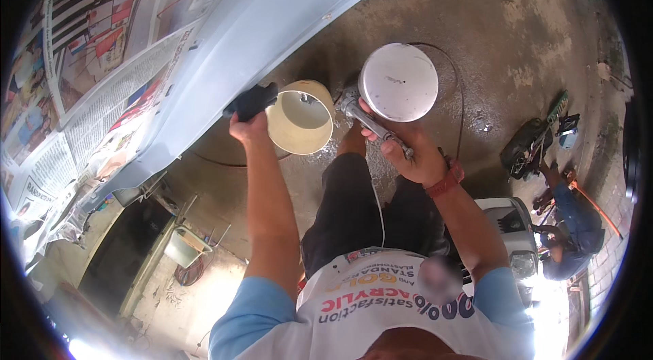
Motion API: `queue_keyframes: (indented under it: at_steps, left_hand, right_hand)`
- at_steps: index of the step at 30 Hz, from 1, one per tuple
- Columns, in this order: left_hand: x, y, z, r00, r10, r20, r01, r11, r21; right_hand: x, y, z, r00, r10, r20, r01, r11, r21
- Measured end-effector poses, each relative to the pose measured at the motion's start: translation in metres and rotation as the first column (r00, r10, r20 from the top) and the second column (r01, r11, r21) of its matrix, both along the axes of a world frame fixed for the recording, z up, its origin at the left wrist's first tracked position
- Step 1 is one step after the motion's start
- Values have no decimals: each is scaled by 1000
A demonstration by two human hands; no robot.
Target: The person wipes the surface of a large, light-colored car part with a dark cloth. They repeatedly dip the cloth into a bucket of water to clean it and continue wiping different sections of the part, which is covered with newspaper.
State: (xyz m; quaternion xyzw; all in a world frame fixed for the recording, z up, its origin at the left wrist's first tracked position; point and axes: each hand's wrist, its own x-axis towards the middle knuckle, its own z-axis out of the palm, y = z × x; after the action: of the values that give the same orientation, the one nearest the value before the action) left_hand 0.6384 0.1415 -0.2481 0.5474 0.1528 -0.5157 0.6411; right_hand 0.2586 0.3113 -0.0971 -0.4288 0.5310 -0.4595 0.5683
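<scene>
Both hands (fingers closed) on sander [320,115]

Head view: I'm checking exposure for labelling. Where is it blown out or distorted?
Head view: glare whites out the lower edge and lower right beside the white vehicle; fisheye bends the grey body panel; both hands, left hand and right hand, stay sharp.
</scene>
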Motion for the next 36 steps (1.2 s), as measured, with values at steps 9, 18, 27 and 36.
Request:
queue_keyframes:
  at_steps: [9,18,27,36]
  left_hand:
    - [-268,-9,-6,939,-140,-315,104,986,-128]
    - [-468,-29,-23,836,-370,-405,222,903,-367]
    - [-384,-5,8,899,-236,-369,111,937,-330]
    - [-135,8,18,995,1,-98,-18,985,-172]
  right_hand:
    - [-69,-14,6,999,24,-26,-23,999,40]
    - [-196,6,25,996,-82,-15,84,978,193]
    - [-191,-2,33,991,33,-133,5,961,277]
    - [-81,-21,27,947,320,30,-320,930,179]
